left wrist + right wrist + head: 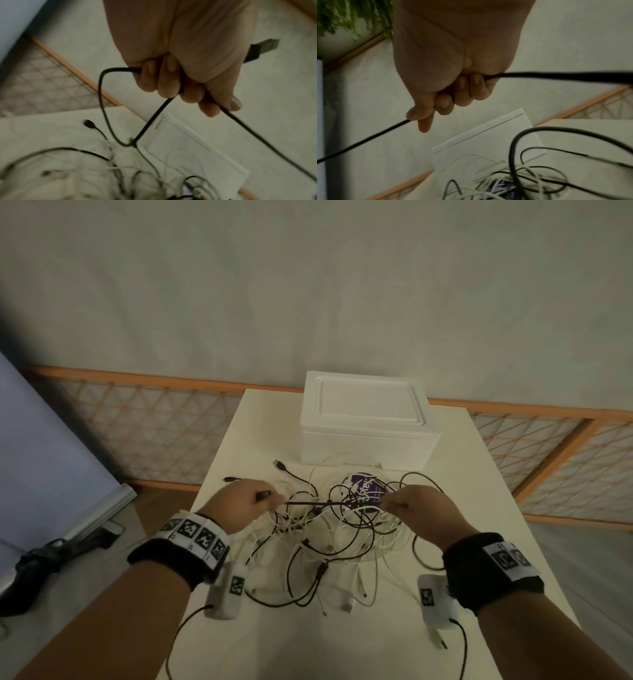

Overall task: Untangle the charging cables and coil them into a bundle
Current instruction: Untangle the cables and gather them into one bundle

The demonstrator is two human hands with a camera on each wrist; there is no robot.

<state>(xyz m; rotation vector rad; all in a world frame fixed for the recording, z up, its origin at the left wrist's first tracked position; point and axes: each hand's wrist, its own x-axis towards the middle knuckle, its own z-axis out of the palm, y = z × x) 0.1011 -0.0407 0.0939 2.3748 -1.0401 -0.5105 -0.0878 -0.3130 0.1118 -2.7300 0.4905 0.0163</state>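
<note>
A black cable (329,503) runs taut between the two hands, raised above the tangle (335,529) of black and white cables on the table (308,645). The left hand (239,501) is closed in a fist on it: in the left wrist view the fingers (164,81) curl round the cable, a loop (109,108) hangs out of the fist below them, and the USB plug (260,50) sticks out past the thumb side. The right hand (421,511) also grips the cable, thumb and curled fingers (467,92) clamped on it; in the right wrist view the cable (368,138) leaves the fist toward the left hand on one side and runs out the other side toward the frame edge.

Under the taut span, the tangle lies on something purple with a label (363,491), only partly seen through the wires. Several loose plugs lie at the tangle's edges, nearer the person. Beyond the hands, a white box (366,419) with its lid on stands at the far end of the table, touching the tangle's far wires. Both wrists wear black bands with printed markers (195,535).
</note>
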